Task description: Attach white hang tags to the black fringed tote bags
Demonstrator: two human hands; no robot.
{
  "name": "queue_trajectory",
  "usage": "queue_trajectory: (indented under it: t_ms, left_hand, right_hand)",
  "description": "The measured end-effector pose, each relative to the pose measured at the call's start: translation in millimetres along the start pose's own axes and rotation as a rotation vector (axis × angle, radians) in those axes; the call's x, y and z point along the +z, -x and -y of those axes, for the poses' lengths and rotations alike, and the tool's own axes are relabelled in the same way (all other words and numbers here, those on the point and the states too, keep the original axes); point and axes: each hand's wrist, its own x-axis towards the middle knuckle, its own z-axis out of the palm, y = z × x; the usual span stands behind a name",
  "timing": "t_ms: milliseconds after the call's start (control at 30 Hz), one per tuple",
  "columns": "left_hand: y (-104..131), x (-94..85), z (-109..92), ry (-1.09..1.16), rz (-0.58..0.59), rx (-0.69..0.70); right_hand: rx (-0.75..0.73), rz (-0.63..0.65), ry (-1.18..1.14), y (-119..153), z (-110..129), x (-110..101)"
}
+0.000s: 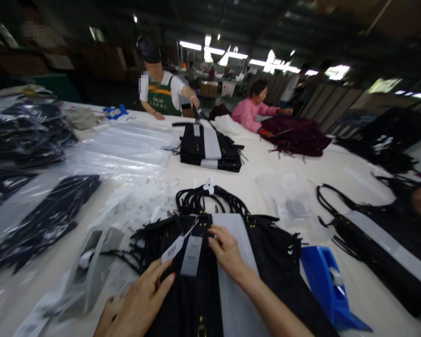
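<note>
Over the upper panel of the black bag [277, 262], directly below my viewpoint, I have the left hand [145, 285] with thumb and forefinger parted and fingertips at the lower end of a white tag [173, 249]; whether they grip it, I cannot tell. My right hand [228, 250] is half curled, thumb and forefinger close together beside the top of a grey tag [191, 256], and I cannot make out anything pinched there. Handling these well, I judge, means light fingertips, cards kept flat and the thin string [192, 228] free of twists. I'd steady the bag gently, since its soft, matte surface would likely pucker under a hard press. Down it runs a smooth pale strip [236, 234], perhaps paper-like; slender rounded handles [228, 193] arch above, and stringy tassels [294, 243] trail at the side. Farther out, an angular blue holder [321, 276], apparently hard plastic, sits right of the bag, a grey holder [94, 267] left of it, and glossy, crinkled clear film [126, 145] spreads beyond.
</note>
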Motion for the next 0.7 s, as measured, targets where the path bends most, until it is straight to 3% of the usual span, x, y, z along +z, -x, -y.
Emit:
queue_trajectory:
  t_ms: [67,167,300,367,433,500,600,700]
  left_hand:
    - [26,-2.4,-1,-0.195,-0.108,0.058]
    - [54,4.4,-5,-0.47,-0.203,0.271]
    - [74,29.0,-14,-0.629,-0.085,0.585]
    - [82,38.5,-13,-0.656,-0.025,0.639]
    - [90,42.3,-5,-0.674,-0.07,0.552]
    - [99,42.2,9,-0.657,-0.179,0.352]
    - [112,40.2,33,-0.574,-0.209,0.086]
    - [123,37.8,51,-0.496,-0.125,0.021]
  right_hand:
    - [0.008,0.041,0.011,6,-8,-9]
    - [0.043,0.066,0.081,19,-23,-27]
    - [0.014,-0.038,0.31,47,-39,-68]
    - [0.031,-0.077,0.515,66,-51,-97]
    - [0.126,-0.102,0.746,91,-67,-126]
    - [0.315,-0.093,0.892,119,-86,-152]
    - [0.62,0.006,0.846,161,-106,-174]
    - [0.717,0.036,0.746,186,-107,-180]
